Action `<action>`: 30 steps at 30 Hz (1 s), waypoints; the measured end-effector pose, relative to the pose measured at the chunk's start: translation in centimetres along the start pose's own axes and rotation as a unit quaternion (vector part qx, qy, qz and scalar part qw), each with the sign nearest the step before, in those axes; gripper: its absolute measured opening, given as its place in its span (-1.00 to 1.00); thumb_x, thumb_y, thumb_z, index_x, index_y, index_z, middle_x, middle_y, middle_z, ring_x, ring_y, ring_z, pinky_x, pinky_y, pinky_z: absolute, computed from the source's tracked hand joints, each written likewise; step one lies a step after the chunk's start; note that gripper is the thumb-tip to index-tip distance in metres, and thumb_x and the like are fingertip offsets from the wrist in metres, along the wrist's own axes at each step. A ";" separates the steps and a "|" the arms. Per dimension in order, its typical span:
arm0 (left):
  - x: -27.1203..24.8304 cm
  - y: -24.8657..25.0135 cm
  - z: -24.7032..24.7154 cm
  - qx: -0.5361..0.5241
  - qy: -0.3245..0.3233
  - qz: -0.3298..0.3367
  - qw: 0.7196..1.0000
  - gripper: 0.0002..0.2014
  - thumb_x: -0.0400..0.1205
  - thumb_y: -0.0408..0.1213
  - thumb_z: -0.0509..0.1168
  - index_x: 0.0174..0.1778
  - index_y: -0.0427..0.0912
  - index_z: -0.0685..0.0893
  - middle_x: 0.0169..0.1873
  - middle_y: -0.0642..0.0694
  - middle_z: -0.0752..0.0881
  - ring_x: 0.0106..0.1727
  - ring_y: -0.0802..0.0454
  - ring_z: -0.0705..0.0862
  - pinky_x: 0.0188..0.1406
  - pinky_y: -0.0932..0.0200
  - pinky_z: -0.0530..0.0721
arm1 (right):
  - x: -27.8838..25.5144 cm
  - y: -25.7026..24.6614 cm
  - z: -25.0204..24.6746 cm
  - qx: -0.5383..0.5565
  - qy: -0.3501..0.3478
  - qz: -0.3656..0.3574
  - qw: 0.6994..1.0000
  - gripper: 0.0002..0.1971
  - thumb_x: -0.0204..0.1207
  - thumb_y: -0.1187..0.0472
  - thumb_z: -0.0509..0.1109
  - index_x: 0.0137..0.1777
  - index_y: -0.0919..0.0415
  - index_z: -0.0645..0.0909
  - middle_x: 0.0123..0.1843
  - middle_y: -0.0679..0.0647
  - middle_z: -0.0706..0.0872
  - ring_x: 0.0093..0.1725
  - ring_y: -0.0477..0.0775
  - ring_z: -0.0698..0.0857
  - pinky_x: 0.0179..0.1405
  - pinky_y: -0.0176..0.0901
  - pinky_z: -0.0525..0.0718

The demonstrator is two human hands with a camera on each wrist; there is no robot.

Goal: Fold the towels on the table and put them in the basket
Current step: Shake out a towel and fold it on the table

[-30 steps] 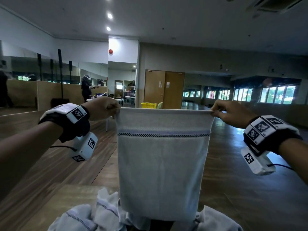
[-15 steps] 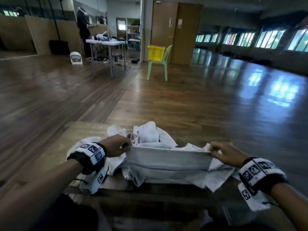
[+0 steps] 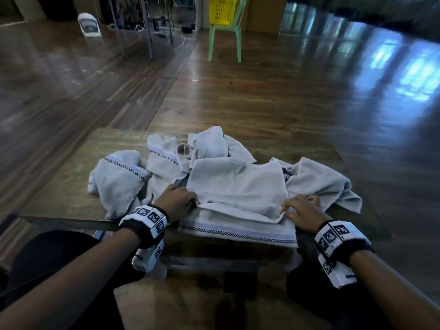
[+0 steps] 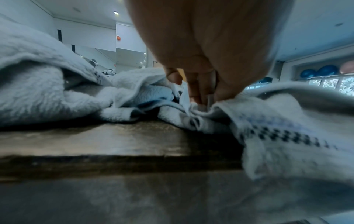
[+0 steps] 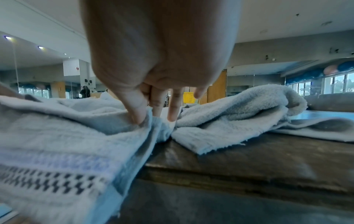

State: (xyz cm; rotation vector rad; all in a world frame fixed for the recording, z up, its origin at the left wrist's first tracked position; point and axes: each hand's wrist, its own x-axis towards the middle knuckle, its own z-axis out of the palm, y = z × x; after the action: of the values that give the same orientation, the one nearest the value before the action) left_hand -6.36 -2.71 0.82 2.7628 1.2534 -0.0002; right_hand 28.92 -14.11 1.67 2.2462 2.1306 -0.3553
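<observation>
A crumpled towel (image 3: 117,177) is lying at the left of the table (image 3: 71,186), with more rumpled towels (image 3: 204,145) heaped behind the middle. The left hand (image 3: 177,202) is gripping the left edge of the towel being folded (image 3: 238,186); in the left wrist view its fingers (image 4: 195,89) are curling down and pinching a fold of the cloth, with the checked border trailing off to the right over the table's near edge. That towel is lying flat on the near part of the table between the two hands, its upper layer doubled back and its checked border hanging just over the near edge. The right hand (image 3: 303,211) is holding the towel's right corner; in the right wrist view the thumb (image 5: 137,109) is pressing into the cloth with a finger behind it, pinching the layer, while the other fingers are pointing down just beside the edge. Another loose towel (image 3: 326,182) is sprawling at the right, touching the folded one. Far across the floor, a yellow basket (image 3: 221,9) is sitting on a green chair (image 3: 226,36).
</observation>
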 end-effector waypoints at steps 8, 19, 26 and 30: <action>-1.3 0.1 -1.9 -0.008 -0.101 0.027 0.994 -0.79 0.63 -0.19 0.16 0.08 0.04 0.66 0.06 0.04 0.73 0.15 -0.02 0.62 0.03 0.12 0.16 | -0.9 -0.4 -1.1 -0.002 -0.050 -0.023 0.998 -0.78 0.50 0.07 0.29 -0.33 -0.27 0.43 -0.09 -0.23 0.61 0.21 -0.18 0.48 0.17 -0.03 0.08; 4.0 -1.6 -4.3 -0.071 0.028 0.015 0.997 -0.85 0.54 -0.18 0.30 -0.02 0.00 0.72 -0.10 -0.04 0.79 -0.05 -0.10 0.72 -0.09 0.15 0.54 | 2.9 0.3 -5.2 0.089 -0.033 -0.006 0.995 -0.88 0.49 0.16 0.33 -0.25 -0.05 0.60 -0.16 -0.23 0.68 0.06 -0.14 0.57 0.19 -0.05 0.11; 10.2 -2.9 -3.8 0.003 0.062 -0.044 0.997 -0.74 0.60 -0.12 0.13 -0.03 -0.06 0.73 -0.10 -0.15 0.70 0.14 -0.18 0.49 0.15 0.04 0.32 | 10.2 2.3 -5.3 0.118 0.068 0.039 0.990 -0.78 0.45 0.12 0.37 -0.39 -0.17 0.55 -0.22 -0.22 0.68 0.03 -0.02 0.67 0.28 0.26 0.44; 12.5 -3.7 -3.0 0.032 0.010 -0.057 0.998 -0.77 0.61 -0.09 0.19 -0.04 -0.04 0.74 -0.05 -0.08 0.75 0.14 -0.14 0.55 0.31 -0.01 0.23 | 12.7 2.4 -5.1 0.041 0.068 0.066 0.995 -0.89 0.51 0.11 0.35 -0.19 -0.08 0.69 0.06 -0.03 0.71 0.26 0.09 0.57 0.35 0.21 0.31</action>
State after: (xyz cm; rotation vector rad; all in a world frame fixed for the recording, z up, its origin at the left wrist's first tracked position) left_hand -1.04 9.37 2.86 2.7453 1.4393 -0.0218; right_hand 32.57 -0.90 3.98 2.5099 2.0478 -0.2989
